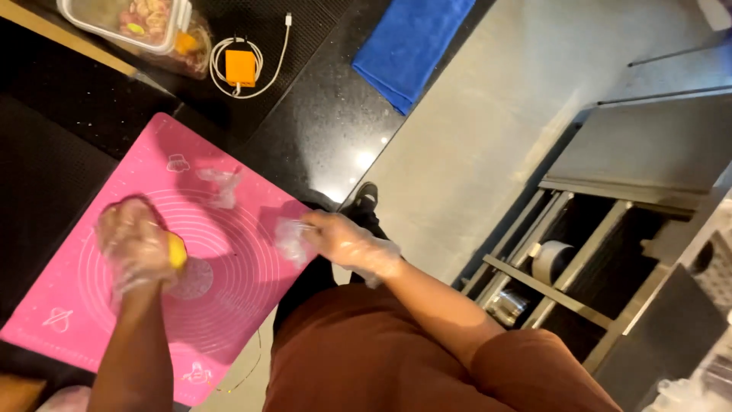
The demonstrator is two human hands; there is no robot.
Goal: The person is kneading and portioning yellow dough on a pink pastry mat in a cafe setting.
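A pink silicone baking mat [91,305] with printed circles lies on the black counter. My left hand [136,246], in a clear plastic glove, is closed over a yellow lump of dough [178,250] pressed on the mat. My right hand [347,243], also gloved, pinches a crumpled piece of clear plastic [291,241] at the mat's right edge. Another crumpled clear plastic piece [221,185] lies on the mat further up. A round flattened patch [192,279] sits on the mat beside the dough.
A food container [126,21] with a clear lid stands at the counter's far end, next to an orange charger with a coiled white cable [241,67]. A blue cloth [412,42] hangs over the counter edge. Metal shelving [564,282] stands on the grey floor.
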